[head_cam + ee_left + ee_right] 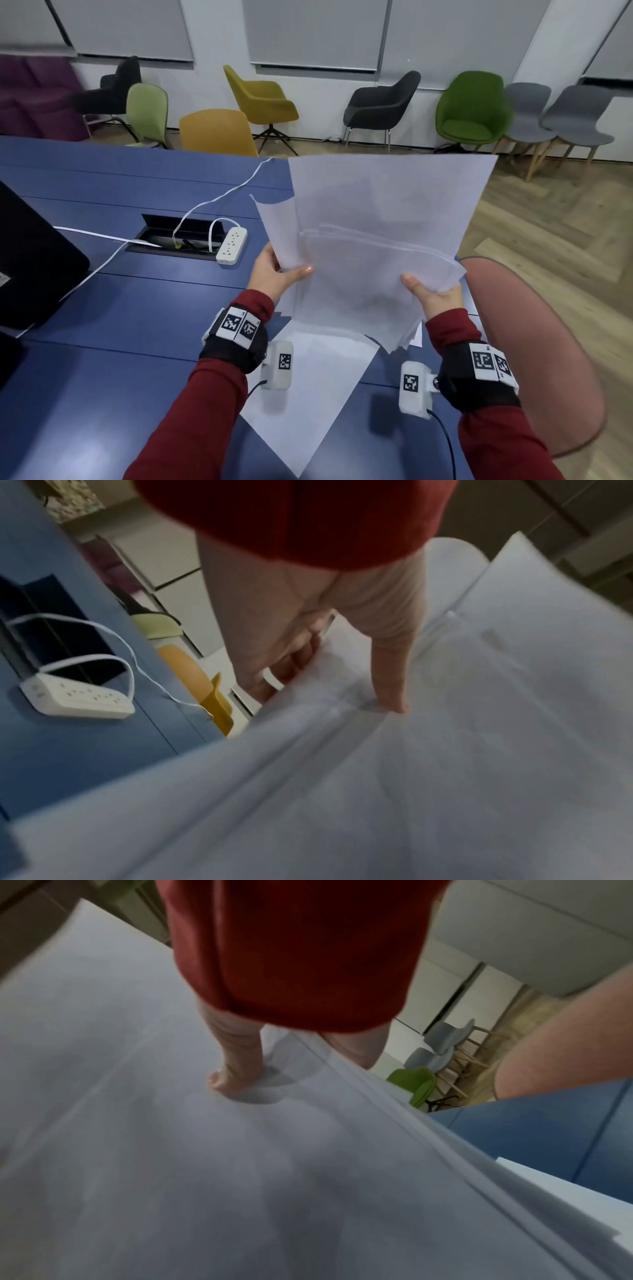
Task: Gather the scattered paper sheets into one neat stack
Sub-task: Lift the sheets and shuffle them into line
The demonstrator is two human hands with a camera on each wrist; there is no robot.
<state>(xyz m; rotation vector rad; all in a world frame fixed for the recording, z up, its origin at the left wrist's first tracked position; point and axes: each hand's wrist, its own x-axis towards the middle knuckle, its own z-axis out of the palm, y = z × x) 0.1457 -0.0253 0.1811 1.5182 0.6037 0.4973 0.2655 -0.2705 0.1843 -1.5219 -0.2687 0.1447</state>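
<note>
The loose bundle of white paper sheets (pixel 373 246) is held up in the air above the right part of the blue worktop (pixel 102 308), just in front of the person. The left hand (pixel 274 277) has its grip closed on the bundle's left edge, thumb on the near face and fingers behind. The right hand (pixel 435 298) pinches the lower right edge the same way.

The sheets are plainly uneven: one leaf sticks out to the left, and the edges on the right are fanned. If either grip slackens, the outer leaves will likely slide free and drop. Tapping the bundle square while it is this skewed could crumple the corners.

One flat white paper sheet (pixel 308 404) lies on the worktop near the person, partly under the bundle, and a small white corner (pixel 416 337) shows by the right wrist; either is easy to miss.

Both wrist views are blurred. The fingers behind the paper are hidden, and the number of sheets cannot be counted.
</note>
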